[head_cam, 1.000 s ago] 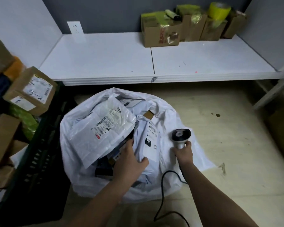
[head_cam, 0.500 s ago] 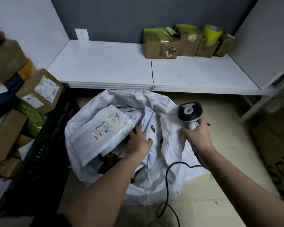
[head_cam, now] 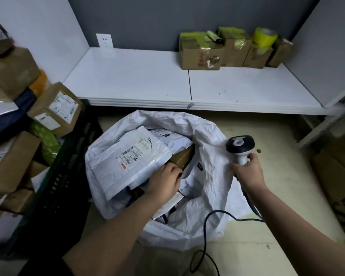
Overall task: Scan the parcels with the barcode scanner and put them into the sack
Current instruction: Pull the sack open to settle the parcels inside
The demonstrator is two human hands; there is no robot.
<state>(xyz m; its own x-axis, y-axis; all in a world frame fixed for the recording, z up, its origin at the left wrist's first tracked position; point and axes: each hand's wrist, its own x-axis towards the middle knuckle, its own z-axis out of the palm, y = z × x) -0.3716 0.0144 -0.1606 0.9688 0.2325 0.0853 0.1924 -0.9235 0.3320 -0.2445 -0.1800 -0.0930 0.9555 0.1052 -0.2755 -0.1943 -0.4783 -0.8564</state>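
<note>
The sack [head_cam: 211,176] is white, crinkled plastic, standing open on the floor [head_cam: 277,176] just before the front edge of the white shelf [head_cam: 137,76]. It is heaped with parcels: a white mailer [head_cam: 127,158] lies on top with a barcode label and a small red mark, print too small to read, and a brown box [head_cam: 184,158] shows beside it. The left hand [head_cam: 164,181] reaches into the sack, fingers curled on the box's near edge. The right hand [head_cam: 247,173] holds the scanner [head_cam: 240,147] by its white handle over the sack's right rim, its black head up and cable [head_cam: 205,236] trailing to the floor. On the left, a stacked box [head_cam: 55,109] bears a handwritten "5-2".
</note>
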